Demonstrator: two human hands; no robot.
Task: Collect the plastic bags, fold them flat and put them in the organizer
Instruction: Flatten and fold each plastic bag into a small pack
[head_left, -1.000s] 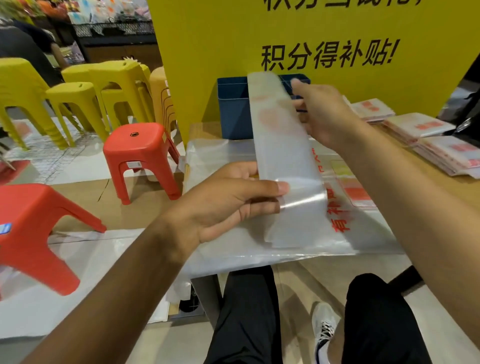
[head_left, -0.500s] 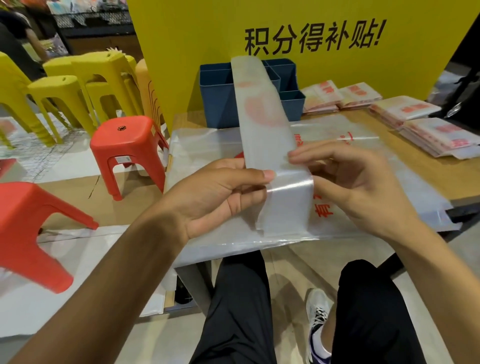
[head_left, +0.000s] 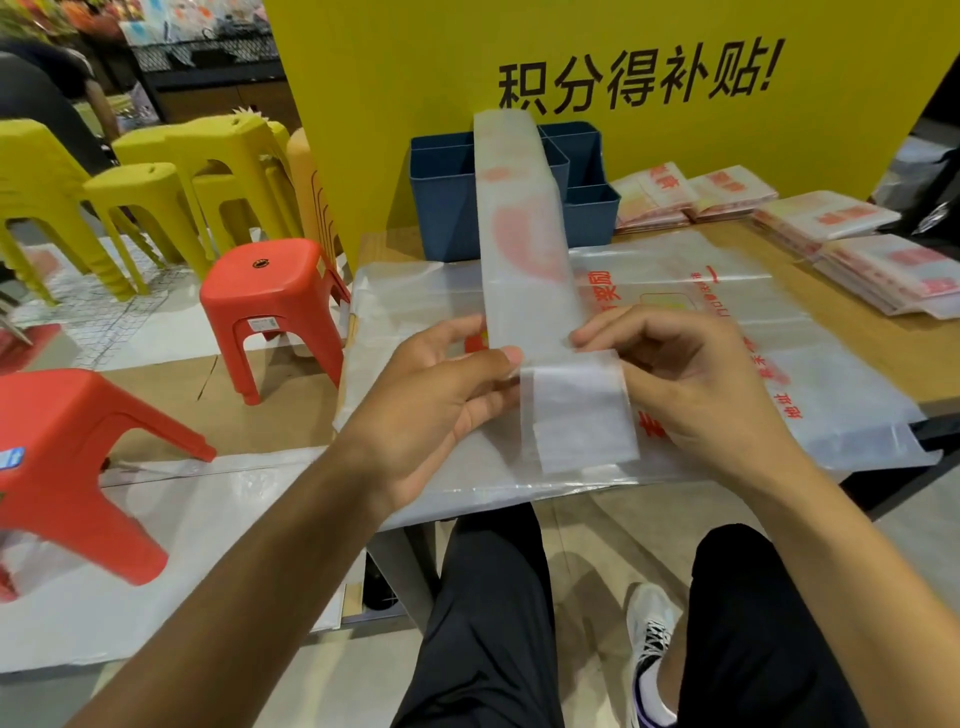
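Both hands pinch the folded bag strip (head_left: 524, 244): left hand (head_left: 441, 410), right hand (head_left: 696, 395). It overhangs the table (head_left: 852, 332) edge; one blue organizer (head_left: 447, 208) behind, two red stools (head_left: 275, 296).

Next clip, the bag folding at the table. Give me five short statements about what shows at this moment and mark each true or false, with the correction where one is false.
1. Both hands, left hand and right hand, hold the long folded bag strip. True.
2. The blue organizer stands on the floor beside the red stool. False: it stands on the table, against the yellow board.
3. Stacks of folded bags lie on the table's right side. True.
4. The strip lies flat inside the organizer. False: it is held up in front of it.
5. A flat printed bag is spread on the table under the hands. True.
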